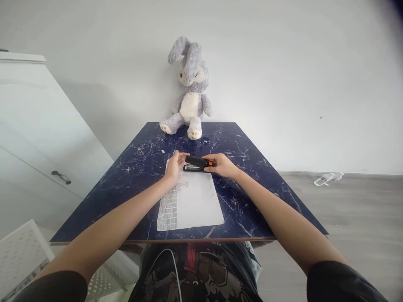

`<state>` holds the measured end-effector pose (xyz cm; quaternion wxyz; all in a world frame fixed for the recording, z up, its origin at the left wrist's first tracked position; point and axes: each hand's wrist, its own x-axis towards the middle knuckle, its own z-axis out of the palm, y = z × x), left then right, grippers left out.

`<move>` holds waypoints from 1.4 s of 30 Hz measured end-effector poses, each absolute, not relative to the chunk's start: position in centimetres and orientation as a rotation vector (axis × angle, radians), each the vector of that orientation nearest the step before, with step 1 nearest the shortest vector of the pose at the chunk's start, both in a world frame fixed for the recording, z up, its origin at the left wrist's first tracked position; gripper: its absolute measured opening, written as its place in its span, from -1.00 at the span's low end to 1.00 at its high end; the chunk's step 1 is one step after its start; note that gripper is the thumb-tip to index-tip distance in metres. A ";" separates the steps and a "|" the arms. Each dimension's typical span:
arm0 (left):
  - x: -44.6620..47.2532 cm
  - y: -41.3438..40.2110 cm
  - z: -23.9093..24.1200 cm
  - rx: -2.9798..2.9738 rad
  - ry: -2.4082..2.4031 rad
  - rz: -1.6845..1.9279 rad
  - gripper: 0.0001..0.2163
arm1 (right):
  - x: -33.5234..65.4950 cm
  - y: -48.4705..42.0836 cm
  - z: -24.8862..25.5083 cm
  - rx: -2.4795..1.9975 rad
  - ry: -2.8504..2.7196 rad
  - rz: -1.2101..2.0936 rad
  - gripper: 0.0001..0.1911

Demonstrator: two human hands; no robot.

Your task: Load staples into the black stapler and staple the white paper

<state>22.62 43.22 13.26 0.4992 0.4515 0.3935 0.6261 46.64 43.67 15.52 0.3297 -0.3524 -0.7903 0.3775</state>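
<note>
My right hand (pixel 223 164) is closed round the rear end of a black stapler (pixel 197 162) with an orange part. The stapler lies level over the far end of a sheet of paper (pixel 198 205), its jaws apart and pointing left. My left hand (pixel 175 167) rests at the sheet's far left edge, with fingers stretched towards the stapler's front; whether they touch the stapler I cannot tell. Grey brick-like patterning runs down the left side of the paper, with faint red writing beside it. Both hands hide parts of the sheet's far end.
A grey plush rabbit (pixel 190 100) sits at the back of the dark blue marbled table (pixel 126 184), against the wall. A small white scrap (pixel 163 151) lies on the tabletop. To the left stands a white cabinet (pixel 37 138); clear plastic (pixel 328 179) lies on the floor at right.
</note>
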 end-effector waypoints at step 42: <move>20.6 43.4 13.7 1.094 1.012 1.207 -0.20 | 46.8 43.4 15.7 -0.797 -1.626 1.882 -0.49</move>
